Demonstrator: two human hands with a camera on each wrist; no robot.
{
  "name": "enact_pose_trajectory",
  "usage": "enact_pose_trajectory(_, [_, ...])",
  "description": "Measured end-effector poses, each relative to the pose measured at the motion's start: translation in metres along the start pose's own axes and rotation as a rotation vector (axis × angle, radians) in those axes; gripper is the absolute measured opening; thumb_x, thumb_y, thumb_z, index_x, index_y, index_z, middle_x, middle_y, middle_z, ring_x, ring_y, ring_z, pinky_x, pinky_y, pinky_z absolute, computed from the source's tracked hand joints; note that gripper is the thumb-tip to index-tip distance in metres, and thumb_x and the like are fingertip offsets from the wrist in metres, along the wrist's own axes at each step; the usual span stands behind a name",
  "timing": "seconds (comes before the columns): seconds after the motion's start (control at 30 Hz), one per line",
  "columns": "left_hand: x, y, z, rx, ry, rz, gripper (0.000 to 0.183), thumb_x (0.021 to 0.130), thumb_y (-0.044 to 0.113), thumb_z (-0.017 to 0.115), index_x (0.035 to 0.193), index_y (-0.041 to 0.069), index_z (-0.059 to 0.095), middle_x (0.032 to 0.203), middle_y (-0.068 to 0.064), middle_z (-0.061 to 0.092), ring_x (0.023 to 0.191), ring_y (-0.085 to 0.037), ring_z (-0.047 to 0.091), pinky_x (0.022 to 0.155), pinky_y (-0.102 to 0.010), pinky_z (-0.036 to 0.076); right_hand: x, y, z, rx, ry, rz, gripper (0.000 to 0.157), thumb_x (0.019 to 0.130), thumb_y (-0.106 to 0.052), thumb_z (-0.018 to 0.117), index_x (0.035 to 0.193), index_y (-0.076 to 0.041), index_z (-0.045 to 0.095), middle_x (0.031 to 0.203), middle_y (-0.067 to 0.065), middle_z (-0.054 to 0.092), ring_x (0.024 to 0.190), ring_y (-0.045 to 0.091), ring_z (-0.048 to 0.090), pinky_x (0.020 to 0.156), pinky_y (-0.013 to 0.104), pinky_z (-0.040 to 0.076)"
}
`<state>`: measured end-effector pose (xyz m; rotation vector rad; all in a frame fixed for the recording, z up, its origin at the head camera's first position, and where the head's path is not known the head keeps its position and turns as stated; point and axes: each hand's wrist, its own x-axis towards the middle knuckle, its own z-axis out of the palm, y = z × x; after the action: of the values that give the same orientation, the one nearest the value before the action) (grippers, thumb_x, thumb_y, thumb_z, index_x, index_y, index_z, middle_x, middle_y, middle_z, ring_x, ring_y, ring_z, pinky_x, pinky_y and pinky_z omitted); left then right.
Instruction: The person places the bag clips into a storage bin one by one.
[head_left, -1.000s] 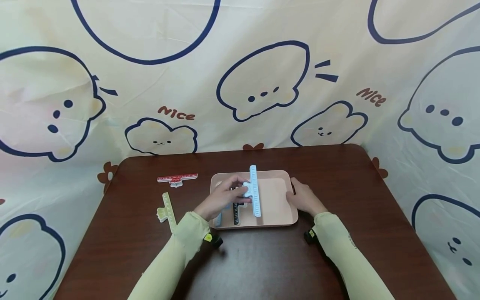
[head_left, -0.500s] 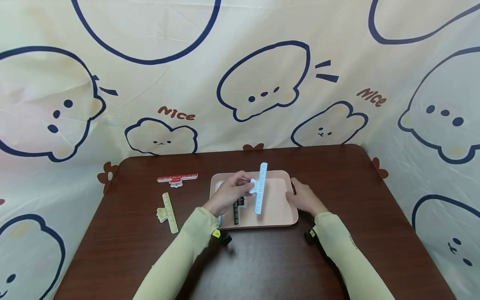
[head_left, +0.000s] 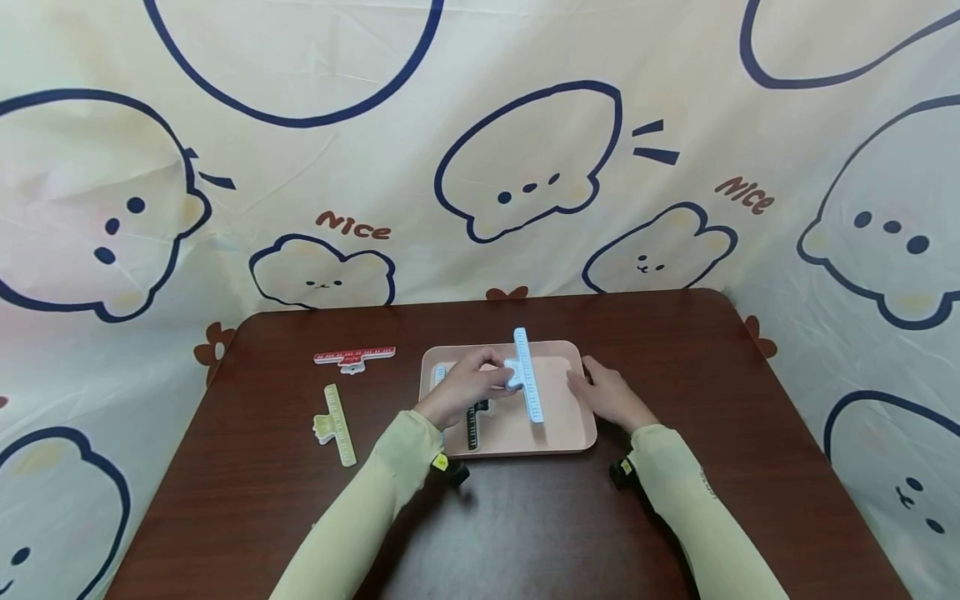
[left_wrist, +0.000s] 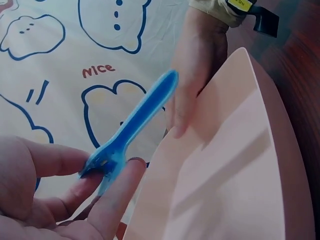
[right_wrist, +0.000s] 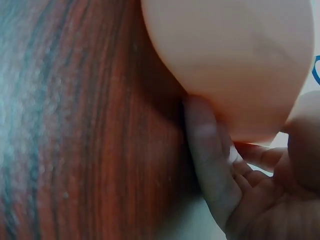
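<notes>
The left grip (head_left: 468, 387) pinches a blue clip (head_left: 528, 377) by its tab (head_left: 513, 367), probably light, stiff plastic best held there, while the right grip (head_left: 613, 396) holds a pink tray (head_left: 558, 429).

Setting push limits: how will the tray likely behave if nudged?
Likely fairly stiff: the tray keeps a smooth, even outline though thin-sided. Probably light for its size, being shallow and thin. It should slide rather than roll or tip, since it sits low and broad on the glossy table; the loose-looking black clip inside may shift.
</notes>
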<state>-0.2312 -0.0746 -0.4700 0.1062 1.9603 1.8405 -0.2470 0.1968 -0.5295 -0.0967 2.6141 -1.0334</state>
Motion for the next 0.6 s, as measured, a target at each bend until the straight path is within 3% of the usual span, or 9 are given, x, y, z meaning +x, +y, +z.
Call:
enact_pose_trajectory(0.1, [0.003,-0.001,0.001,0.017,-0.021,-0.015,0.012,0.101,0.005,0.061,0.107,-0.002,0.053,0.118,-0.02,0.058,0.109,-0.035,0.072,0.1,-0.048,0.055,-0.001,0.0,-0.001,0.017,-0.008,-0.002,0.063,0.111,-0.047,0.033,0.157,-0.004,0.037,0.152,0.024,0.051,0.135,0.037,0.053,0.112,0.056,0.042])
enact_pose_trajectory(0.17, [0.004,-0.002,0.002,0.024,-0.035,-0.028,0.012,0.101,0.004,0.061,0.108,-0.002,0.053,0.113,-0.019,0.058,0.112,-0.041,0.071,0.1,-0.049,0.055,-0.002,0.001,-0.002,0.032,-0.013,-0.011,0.065,0.113,-0.044,0.028,0.16,-0.001,0.032,0.161,0.025,0.04,0.148,0.04,0.041,0.119,0.058,0.034])
enact_pose_trajectory(0.27, [0.007,-0.003,0.005,0.024,-0.057,-0.041,0.012,0.1,0.003,0.061,0.109,-0.002,0.054,0.107,-0.015,0.057,0.114,-0.045,0.069,0.102,-0.051,0.054,-0.003,0.002,-0.004,0.039,-0.009,-0.027,0.064,0.114,-0.04,0.026,0.161,0.003,0.028,0.166,0.025,0.03,0.155,0.042,0.027,0.124,0.057,0.024])
enact_pose_trajectory(0.53, [0.017,-0.004,0.01,0.089,-0.051,-0.071,0.009,0.1,0.007,0.062,0.106,0.0,0.059,0.108,-0.013,0.065,0.102,-0.024,0.072,0.102,-0.051,0.052,0.0,0.005,-0.004,0.089,-0.021,0.011,0.063,0.113,-0.042,0.028,0.162,-0.002,0.029,0.167,0.021,0.032,0.156,0.038,0.027,0.125,0.056,0.024])
enact_pose_trajectory(0.6, [0.02,-0.005,0.012,0.075,-0.064,-0.072,0.008,0.1,0.004,0.06,0.105,-0.002,0.058,0.108,-0.014,0.064,0.102,-0.023,0.071,0.102,-0.05,0.053,0.001,0.005,-0.004,0.097,-0.025,0.021,0.062,0.113,-0.042,0.029,0.162,-0.004,0.031,0.166,0.02,0.034,0.155,0.038,0.029,0.124,0.057,0.025])
